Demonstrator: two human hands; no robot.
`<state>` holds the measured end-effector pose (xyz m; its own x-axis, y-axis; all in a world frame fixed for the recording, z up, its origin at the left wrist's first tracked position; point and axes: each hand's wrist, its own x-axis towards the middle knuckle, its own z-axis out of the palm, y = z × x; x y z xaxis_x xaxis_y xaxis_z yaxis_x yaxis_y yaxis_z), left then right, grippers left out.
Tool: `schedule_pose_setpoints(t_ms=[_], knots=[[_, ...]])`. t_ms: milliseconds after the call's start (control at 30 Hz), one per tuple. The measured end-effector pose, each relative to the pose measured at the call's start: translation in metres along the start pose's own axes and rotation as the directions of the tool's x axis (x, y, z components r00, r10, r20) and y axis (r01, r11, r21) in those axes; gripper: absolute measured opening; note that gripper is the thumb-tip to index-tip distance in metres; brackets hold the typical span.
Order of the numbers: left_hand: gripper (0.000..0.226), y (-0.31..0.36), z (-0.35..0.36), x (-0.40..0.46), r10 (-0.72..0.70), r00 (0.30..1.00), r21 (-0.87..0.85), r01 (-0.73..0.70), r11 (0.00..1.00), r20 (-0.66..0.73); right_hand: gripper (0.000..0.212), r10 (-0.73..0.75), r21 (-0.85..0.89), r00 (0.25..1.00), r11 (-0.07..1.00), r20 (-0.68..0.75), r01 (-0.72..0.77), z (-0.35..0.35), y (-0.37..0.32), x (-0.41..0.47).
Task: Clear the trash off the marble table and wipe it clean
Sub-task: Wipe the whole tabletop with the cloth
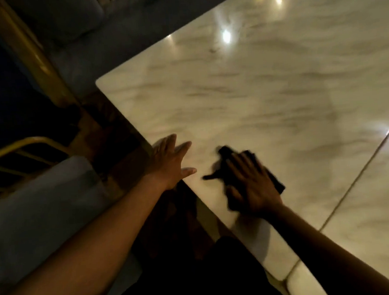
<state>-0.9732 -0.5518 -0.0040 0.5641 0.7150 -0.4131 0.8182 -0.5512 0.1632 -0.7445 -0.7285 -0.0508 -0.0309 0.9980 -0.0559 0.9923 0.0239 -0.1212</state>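
Observation:
The marble table [242, 94] fills the right and middle of the view, pale with grey veins and glossy reflections. A dark cloth [224, 159] lies on it near the front edge. My right hand [251, 185] presses flat on the cloth with its fingers spread. My left hand [169, 161] rests at the table's near edge, fingers straight and holding nothing. A small dark speck [213, 49] shows on the marble farther back.
A seam [359, 178] runs across the tabletop at the right. A grey cushioned chair [44, 206] with a gold frame [18, 146] stands left of the table. Another gold bar [23, 50] rises at the far left, with a grey seat [67, 20] behind.

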Motion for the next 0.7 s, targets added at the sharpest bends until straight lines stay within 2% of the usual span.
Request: schedule_pose_setpoints(t_ms=[33,67,133,167,200,233,300,333,400,433,500,567,600,633,700], knots=[[0.090,-0.011,-0.007,0.007,0.005,1.000,-0.002,-0.005,1.000,0.008,0.071,0.156,-0.001,0.988,0.988,-0.010,-0.156,-0.001,0.015,0.019],[0.092,-0.020,-0.013,0.013,0.008,1.000,-0.004,-0.008,1.000,0.013,0.074,0.344,0.019,0.939,0.939,-0.025,-0.343,-0.003,0.027,0.035],[0.094,-0.039,-0.024,0.026,0.027,0.999,-0.001,-0.027,1.000,0.026,0.078,0.683,0.113,0.730,0.727,-0.017,-0.678,-0.008,0.029,0.071],[0.094,-0.048,-0.029,0.034,0.038,0.999,0.003,-0.038,0.999,0.036,0.079,0.770,0.147,0.638,0.632,-0.003,-0.761,-0.010,0.018,0.089],[0.093,-0.056,-0.032,0.044,0.046,0.998,0.007,-0.047,0.999,0.042,0.079,0.779,0.149,0.627,0.623,-0.025,-0.768,-0.011,0.001,0.102],[0.090,-0.062,-0.035,0.052,0.052,0.998,0.011,-0.053,0.999,0.040,0.079,0.714,0.127,0.696,0.699,-0.073,-0.704,-0.011,-0.019,0.110],[0.085,-0.076,-0.043,0.075,0.063,0.998,0.014,-0.063,0.998,0.017,0.078,0.411,0.094,0.907,0.910,-0.089,-0.403,-0.006,-0.059,0.121],[0.083,-0.083,-0.048,0.087,0.070,0.998,0.015,-0.070,0.997,-0.004,0.074,0.241,0.087,0.968,0.968,-0.066,-0.235,-0.004,-0.076,0.123],[0.083,-0.094,-0.058,0.109,0.091,0.995,0.035,-0.090,0.995,-0.028,0.069,0.017,0.087,0.999,0.996,-0.036,-0.014,-0.002,-0.080,0.129],[0.084,-0.099,-0.064,0.122,0.113,0.993,0.047,-0.111,0.993,-0.032,0.068,-0.032,0.092,0.999,0.995,-0.029,0.035,-0.003,-0.065,0.140],[0.083,-0.107,-0.077,0.147,0.144,0.989,0.058,-0.142,0.988,-0.031,0.067,-0.023,0.068,0.998,0.997,-0.058,0.027,-0.003,-0.025,0.175],[0.079,-0.114,-0.089,0.169,0.151,0.988,0.050,-0.149,0.988,-0.026,0.067,0.194,0.033,0.974,0.981,-0.118,-0.191,-0.006,0.019,0.219],[0.078,-0.117,-0.096,0.181,0.162,0.987,0.048,-0.161,0.986,-0.021,0.069,0.379,0.051,0.917,0.925,-0.122,-0.376,-0.010,0.040,0.242],[0.076,-0.119,-0.102,0.191,0.181,0.983,0.051,-0.180,0.982,-0.022,0.071,0.572,0.089,0.812,0.820,-0.116,-0.565,-0.013,0.053,0.261],[0.070,-0.124,-0.112,0.213,0.236,0.971,0.059,-0.234,0.970,-0.031,0.074,0.840,0.172,0.539,0.540,-0.056,-0.824,-0.016,0.052,0.296]])
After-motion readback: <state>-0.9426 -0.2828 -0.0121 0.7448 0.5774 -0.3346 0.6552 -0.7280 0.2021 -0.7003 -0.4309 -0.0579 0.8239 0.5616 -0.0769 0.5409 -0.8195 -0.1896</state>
